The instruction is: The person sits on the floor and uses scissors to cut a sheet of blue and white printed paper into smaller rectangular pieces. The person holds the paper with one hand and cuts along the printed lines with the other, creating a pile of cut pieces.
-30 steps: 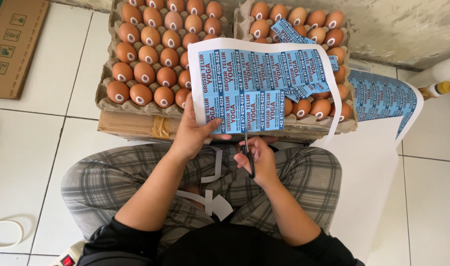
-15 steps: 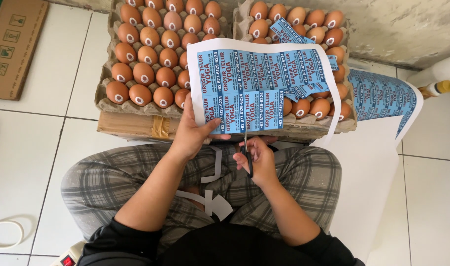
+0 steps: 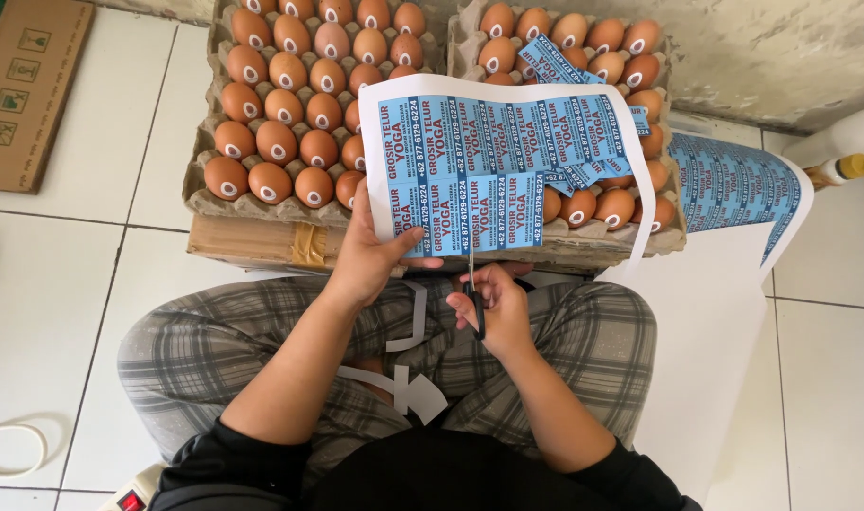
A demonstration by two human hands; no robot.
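Two hands worked one sheet of printed labels (image 3: 493, 156), a white paper page covered in a grid of small blue rectangles, held up in front of the person's lap and above the egg trays. Left hand (image 3: 380, 255) pinched the sheet's lower left corner, thumb on the printed face, fingers curled behind. Right hand (image 3: 498, 308) was closed around the handles of dark scissors (image 3: 473, 293), blades pointing up into the sheet's bottom edge between two columns of labels; how far the blades were parted could not be told. Thin white paper strips (image 3: 408, 378) lay curled on the grey plaid trousers (image 3: 583, 350) of the seated, cross-legged person.

Behind the sheet stood two grey pulp egg trays (image 3: 200, 194), rough and dimpled, filled with smooth brown eggs (image 3: 276, 142), each bearing a small white mark. Loose cut blue labels (image 3: 550, 61) lay on the right-hand eggs, and the held sheet hid part of both trays. Trays rested on a taped cardboard box (image 3: 261, 244). A second label sheet (image 3: 734, 185) draped to the right over a large white paper. Floor was glossy white tile (image 3: 44, 284); a flat brown carton (image 3: 25, 90) lay at far left.
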